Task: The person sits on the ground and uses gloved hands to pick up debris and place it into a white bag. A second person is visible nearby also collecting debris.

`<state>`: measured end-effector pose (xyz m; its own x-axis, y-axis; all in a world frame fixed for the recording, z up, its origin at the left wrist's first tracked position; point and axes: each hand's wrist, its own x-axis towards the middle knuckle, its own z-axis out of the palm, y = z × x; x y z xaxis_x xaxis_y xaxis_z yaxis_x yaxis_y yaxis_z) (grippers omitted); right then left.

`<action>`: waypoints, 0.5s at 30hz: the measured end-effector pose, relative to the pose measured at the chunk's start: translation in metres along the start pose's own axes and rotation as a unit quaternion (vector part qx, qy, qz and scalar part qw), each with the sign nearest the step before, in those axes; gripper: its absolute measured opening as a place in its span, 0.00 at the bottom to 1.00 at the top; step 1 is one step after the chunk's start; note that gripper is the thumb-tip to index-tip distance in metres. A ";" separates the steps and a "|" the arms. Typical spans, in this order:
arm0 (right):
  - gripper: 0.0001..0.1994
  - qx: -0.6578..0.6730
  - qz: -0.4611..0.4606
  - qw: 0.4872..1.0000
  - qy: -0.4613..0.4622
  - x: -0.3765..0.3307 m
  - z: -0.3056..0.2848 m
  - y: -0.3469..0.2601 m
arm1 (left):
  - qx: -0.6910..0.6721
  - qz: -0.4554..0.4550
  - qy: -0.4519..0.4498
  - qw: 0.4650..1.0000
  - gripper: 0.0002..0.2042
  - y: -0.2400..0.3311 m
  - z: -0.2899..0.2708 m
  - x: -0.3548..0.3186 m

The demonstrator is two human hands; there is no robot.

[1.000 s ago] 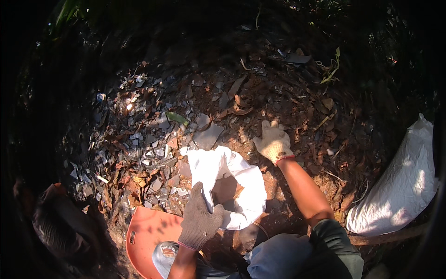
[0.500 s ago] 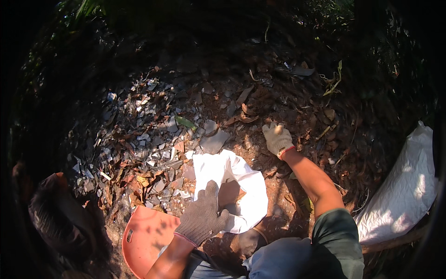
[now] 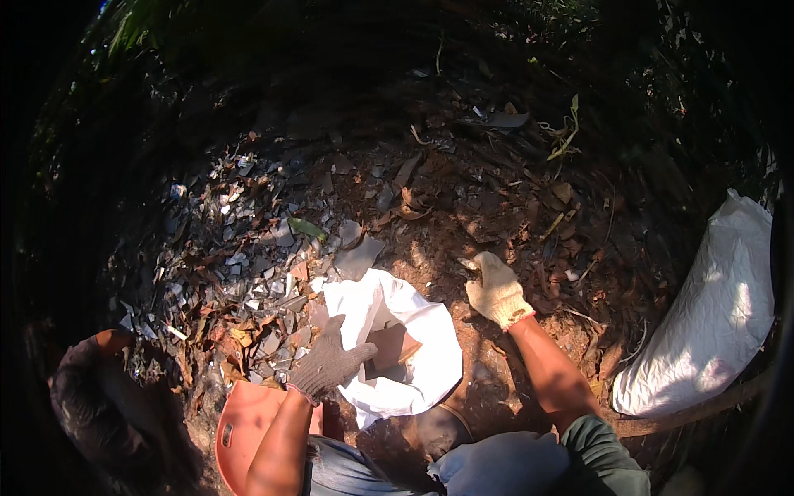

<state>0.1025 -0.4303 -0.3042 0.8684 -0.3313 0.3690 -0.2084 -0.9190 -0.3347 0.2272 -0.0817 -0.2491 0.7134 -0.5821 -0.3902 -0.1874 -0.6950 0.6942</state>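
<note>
A white sack stands in front of me with its mouth open, and brown-grey flat pieces show inside. My left hand, in a grey-brown knit glove, lies against the left side of its rim with thumb and forefinger spread apart. To the right of the sack, my right hand wears a cream knit glove with a red cuff edge. Its fingers are curled closed, and a small pale bit pokes out at the tips, too small to name. Under my left forearm is an orange plastic scoop-like thing.
Broken shards and dry leaves are spread over the ground at left. A larger grey flat shard lies just behind the sack. At far right stands a filled white sack beside a wooden pole. A dark bundle sits at left.
My right hand has drawn back toward me from the ground, its fingers now closed. The left hand has shifted slightly up and left along the sack, whose mouth gapes wider. The whole view has shifted.
</note>
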 end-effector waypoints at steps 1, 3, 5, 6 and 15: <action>0.19 -0.015 0.015 0.999 -0.037 0.000 -0.002 0.000 | -0.012 0.017 0.003 1.000 0.50 -0.002 0.000 0.002; 0.16 -0.004 0.030 0.994 -0.104 0.001 -0.020 -0.020 | -0.034 0.014 0.002 0.999 0.48 0.020 -0.005 -0.006; 0.17 0.052 0.014 0.996 -0.067 -0.010 -0.025 -0.043 | -0.016 0.015 0.015 1.000 0.46 0.017 -0.005 -0.006; 0.18 0.095 0.000 0.994 -0.049 -0.017 -0.032 -0.056 | -0.007 0.016 0.020 1.000 0.45 0.014 -0.005 -0.005; 0.33 -0.042 0.151 0.987 -0.037 -0.009 0.012 -0.041 | -0.052 0.057 0.086 0.993 0.32 0.011 -0.005 -0.007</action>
<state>0.1085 -0.3867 -0.3040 0.7903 -0.5799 0.1978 -0.4977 -0.7959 -0.3448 0.2236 -0.0832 -0.2364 0.7977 -0.5682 -0.2020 -0.2102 -0.5760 0.7900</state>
